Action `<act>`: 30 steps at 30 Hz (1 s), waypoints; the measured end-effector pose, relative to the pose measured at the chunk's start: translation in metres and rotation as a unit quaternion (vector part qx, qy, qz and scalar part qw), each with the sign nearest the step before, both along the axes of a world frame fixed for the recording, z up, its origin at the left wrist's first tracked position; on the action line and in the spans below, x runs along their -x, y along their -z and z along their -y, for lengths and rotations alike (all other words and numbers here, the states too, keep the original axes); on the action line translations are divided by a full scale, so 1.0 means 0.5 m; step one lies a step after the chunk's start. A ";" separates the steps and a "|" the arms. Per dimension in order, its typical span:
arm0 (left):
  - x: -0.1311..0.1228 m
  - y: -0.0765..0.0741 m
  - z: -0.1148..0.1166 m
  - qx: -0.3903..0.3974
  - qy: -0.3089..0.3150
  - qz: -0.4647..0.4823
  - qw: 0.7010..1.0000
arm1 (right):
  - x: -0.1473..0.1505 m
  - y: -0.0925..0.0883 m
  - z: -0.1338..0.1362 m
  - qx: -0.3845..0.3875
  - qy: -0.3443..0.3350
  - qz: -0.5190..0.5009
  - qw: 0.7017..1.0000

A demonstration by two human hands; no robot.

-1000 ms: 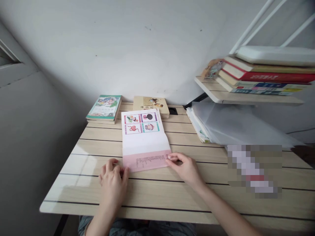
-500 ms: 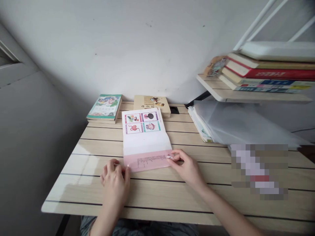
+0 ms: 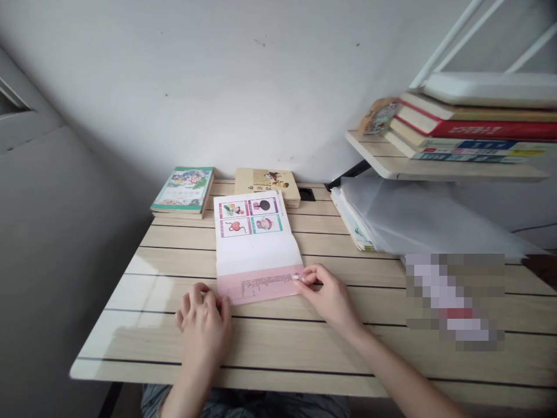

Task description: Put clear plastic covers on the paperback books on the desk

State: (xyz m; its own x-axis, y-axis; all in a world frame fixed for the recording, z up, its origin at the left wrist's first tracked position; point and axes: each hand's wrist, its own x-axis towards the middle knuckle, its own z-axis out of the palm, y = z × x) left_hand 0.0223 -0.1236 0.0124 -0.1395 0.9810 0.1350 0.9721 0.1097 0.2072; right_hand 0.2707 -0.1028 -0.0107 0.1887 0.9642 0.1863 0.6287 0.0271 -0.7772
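An open book (image 3: 255, 249) lies on the desk, its white page with four small colour pictures facing up. Along its near edge runs a pink printed flap (image 3: 235, 288), shiny as if under clear plastic. My left hand (image 3: 204, 316) is closed with fingers curled down, the thumb touching the lower left corner; its fingertips are hidden. At the flap's right end, my right hand (image 3: 324, 290) pinches the edge between thumb and forefinger. A small white spot shows at those fingertips; I cannot tell whether it is a separate piece or glare.
A green-edged book stack (image 3: 183, 188) stands at the back left. Behind the open book are beige books (image 3: 270, 181). To the right lie clear plastic sheets (image 3: 404, 212) over papers, beneath a raised shelf (image 3: 456, 168) with stacked books (image 3: 487, 129). A blurred-out item (image 3: 448, 302) lies nearer.
The whole view has shifted very slightly to the left. Both hands keep their places at the book's near corners.
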 end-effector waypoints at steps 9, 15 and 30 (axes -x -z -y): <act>-0.005 0.006 0.003 -0.018 0.001 -0.045 0.999 | -0.004 0.012 0.002 -0.039 -0.049 0.038 0.997; -0.007 0.011 0.006 -0.048 0.000 -0.077 0.996 | -0.008 0.003 0.001 -0.080 -0.087 0.115 0.986; -0.005 -0.009 0.003 0.003 0.142 0.027 0.990 | -0.002 0.004 0.006 -0.117 -0.094 0.198 0.969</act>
State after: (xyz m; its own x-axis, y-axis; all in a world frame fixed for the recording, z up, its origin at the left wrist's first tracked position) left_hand 0.0248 -0.1253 0.0170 0.1346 0.9826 0.1280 0.9516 -0.1642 0.2599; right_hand 0.2719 -0.1059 -0.0125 -0.1166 0.8975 0.4252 0.8427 0.3160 -0.4358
